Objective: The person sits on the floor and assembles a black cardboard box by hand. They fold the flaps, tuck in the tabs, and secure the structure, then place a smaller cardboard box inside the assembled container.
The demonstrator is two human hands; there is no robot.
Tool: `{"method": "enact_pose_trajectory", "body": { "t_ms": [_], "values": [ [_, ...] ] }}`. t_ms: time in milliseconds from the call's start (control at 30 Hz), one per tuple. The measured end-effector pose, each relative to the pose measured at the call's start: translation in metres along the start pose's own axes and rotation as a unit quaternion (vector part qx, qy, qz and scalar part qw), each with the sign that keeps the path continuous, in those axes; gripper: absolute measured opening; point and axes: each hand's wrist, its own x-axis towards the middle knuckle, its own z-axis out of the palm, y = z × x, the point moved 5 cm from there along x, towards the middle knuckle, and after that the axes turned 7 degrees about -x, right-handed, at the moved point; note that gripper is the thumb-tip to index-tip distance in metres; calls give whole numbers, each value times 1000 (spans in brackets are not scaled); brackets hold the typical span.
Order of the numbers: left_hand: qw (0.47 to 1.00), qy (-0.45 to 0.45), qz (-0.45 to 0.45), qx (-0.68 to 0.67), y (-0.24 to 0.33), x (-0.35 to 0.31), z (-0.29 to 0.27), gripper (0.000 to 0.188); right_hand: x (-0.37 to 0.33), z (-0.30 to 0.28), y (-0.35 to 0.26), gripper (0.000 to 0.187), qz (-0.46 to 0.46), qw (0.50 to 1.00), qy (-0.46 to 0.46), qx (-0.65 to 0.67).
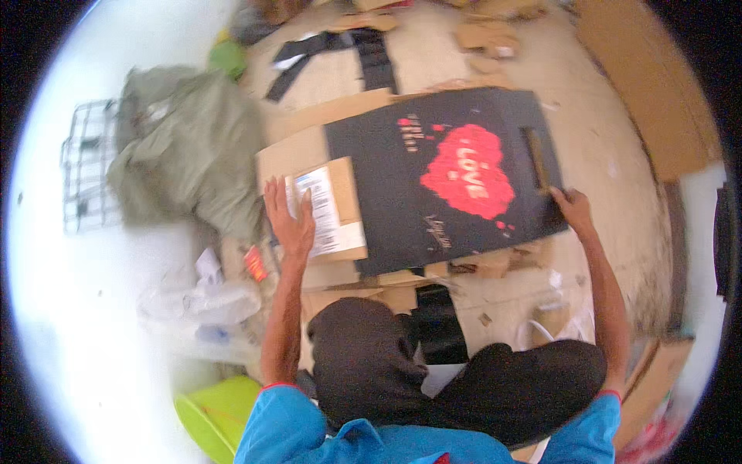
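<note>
Head view: a black cardboard panel point(394, 185) with a red printed patch is laid out flat between the two hands, and a labelled cardboard piece point(349, 193) is already set across the panel's left end, though what is left to do cannot be told. That piece is partly covered by the left hand point(292, 223), spread wide, while the panel's right edge is touched by the right hand point(573, 207), whose grip cannot be made out; left of the panel a crumpled grey-green sheet point(193, 147) is seen.
</note>
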Motion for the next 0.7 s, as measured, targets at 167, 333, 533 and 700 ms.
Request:
{"method": "enact_pose_trajectory", "body": {
  "t_ms": [167, 333, 533, 700],
  "values": [
    [943, 71, -322, -48, -101, -35, -47, 63, -14, -9, -22, 67, 21, 1000, 10, -18],
    [908, -46, -388, -148, -141, -44, -42, 59, -23, -31, -46, 63, 30, 997, 49, -44],
    [907, -1, -323, -271, -134, -16, -20, 44, -25, -15, -10, 67, 72, 996, 19, -39],
    [847, -90, -448, -271, -125, 4, 10, 59, -19, -11, 11, 68, 55, 998, 24, -33]
  ]
}}
